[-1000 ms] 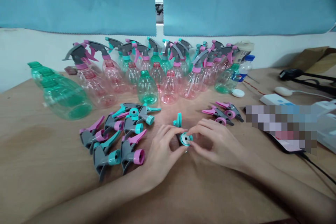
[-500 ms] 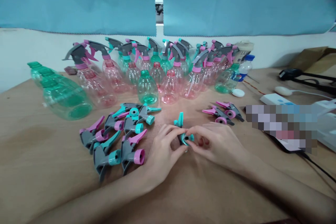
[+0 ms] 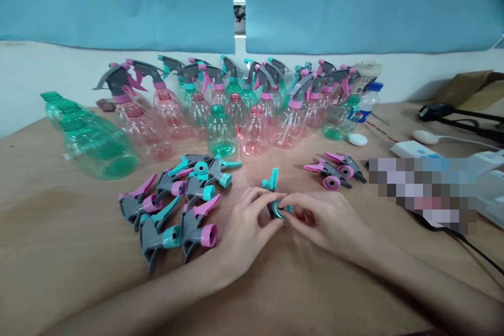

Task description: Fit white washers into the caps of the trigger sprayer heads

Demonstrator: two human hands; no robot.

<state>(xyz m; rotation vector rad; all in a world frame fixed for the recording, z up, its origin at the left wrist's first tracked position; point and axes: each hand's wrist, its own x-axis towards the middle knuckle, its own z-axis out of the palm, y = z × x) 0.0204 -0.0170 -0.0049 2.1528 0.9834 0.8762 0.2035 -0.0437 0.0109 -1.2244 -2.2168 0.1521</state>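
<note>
Between my hands is a grey and teal trigger spray head, its teal trigger pointing away from me. My left hand is closed around its body from the left, fingertips pressed to the teal collar ring. From the right, my right hand pinches that collar with thumb and forefinger; its other fingers are curled. The fingers hide most of the spray head. To the left of my hands lie several loose spray heads with pink or teal collars. Two pink-collared spray heads lie beyond my right hand.
Clear pink bottles and green bottles stand in rows behind, many with spray heads on. Tilted green bottles are at the left. At right are a blue-capped bottle, a white disc, a blurred-out flat object and cables.
My right fingertips have shifted slightly over the collar, which now shows less of its opening. The spray head has moved a touch to the right. The rest stays in place.
</note>
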